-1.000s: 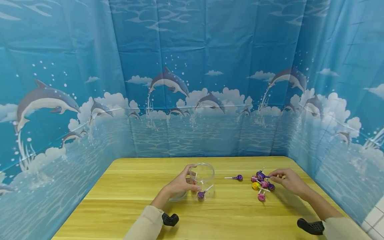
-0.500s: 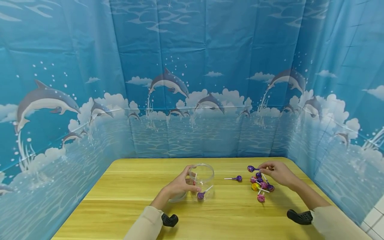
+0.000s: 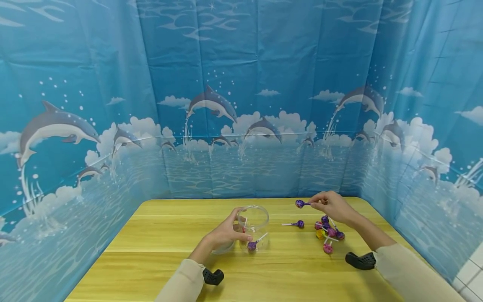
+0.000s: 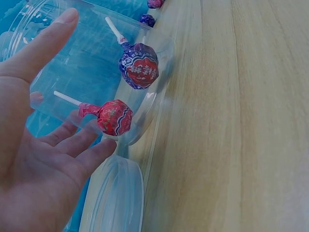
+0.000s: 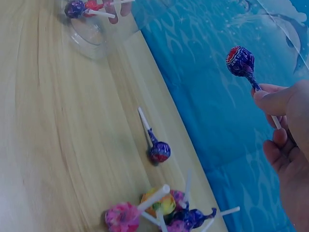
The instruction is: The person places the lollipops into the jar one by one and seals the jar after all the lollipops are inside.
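A clear plastic jar [image 3: 260, 228] stands upright on the table with its mouth uncovered. My left hand [image 3: 228, 230] holds it from the left, thumb on the near side and fingers round the far side. Inside lie a purple lollipop [image 4: 139, 66] and a red lollipop [image 4: 115, 117]. My right hand [image 3: 333, 206] pinches another purple lollipop [image 5: 241, 63] by its stick, candy end pointing left, raised over the back of the table. Below it, a single purple lollipop [image 3: 300, 224] lies between the jar and a pile of lollipops [image 3: 331, 232].
A clear round lid [image 4: 118, 198] lies on the wooden table [image 3: 181, 268] beside the jar, partly behind my left hand. The pile holds several pink, purple and yellow lollipops with crossing sticks. A blue dolphin-print curtain [image 3: 234, 167] hangs along the table's back and sides.
My right hand has lifted a purple lollipop off the pile and carried it left and toward the back. The left hand and jar have stayed in place.
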Motion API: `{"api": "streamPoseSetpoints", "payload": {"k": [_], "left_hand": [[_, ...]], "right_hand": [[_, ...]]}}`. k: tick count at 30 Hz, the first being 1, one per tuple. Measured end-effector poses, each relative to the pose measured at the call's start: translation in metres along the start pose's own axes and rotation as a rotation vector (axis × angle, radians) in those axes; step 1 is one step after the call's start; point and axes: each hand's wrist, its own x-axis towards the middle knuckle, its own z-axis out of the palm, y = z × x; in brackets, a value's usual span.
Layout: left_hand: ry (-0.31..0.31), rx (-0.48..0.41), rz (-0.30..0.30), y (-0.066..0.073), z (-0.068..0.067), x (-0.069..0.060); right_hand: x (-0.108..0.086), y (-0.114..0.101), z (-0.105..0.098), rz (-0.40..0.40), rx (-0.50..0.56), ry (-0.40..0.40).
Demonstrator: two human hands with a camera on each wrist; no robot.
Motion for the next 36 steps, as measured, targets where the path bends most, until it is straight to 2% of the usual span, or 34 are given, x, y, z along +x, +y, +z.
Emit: {"api": "streamPoseSetpoints", "payload": {"k": [6,17,22,26,29,36], "left_hand": [[0.005,0.004,-0.003,0.000,0.000,0.000],[0.010,0.006,-0.004,0.000,-0.001,-0.002],[0.006,0.008,-0.003,0.001,0.000,0.000],[-0.006,0.007,-0.006,0.001,0.000,0.001],[-0.012,0.017,-0.002,0.000,-0.002,0.001],[-0.027,0.022,0.006,0.004,-0.002,-0.001]], "right_hand": [[0.015,-0.016,0.006,-0.022,0.033,-0.020],[0.046,-0.042,0.034,-0.057,0.057,-0.044],[0.056,-0.057,0.045,-0.083,0.059,-0.082],[0.067,-0.071,0.055,-0.116,0.055,-0.143],[0.076,-0.081,0.065,-0.163,0.024,-0.200],[0.092,-0.104,0.094,-0.396,-0.223,-0.275]]}}
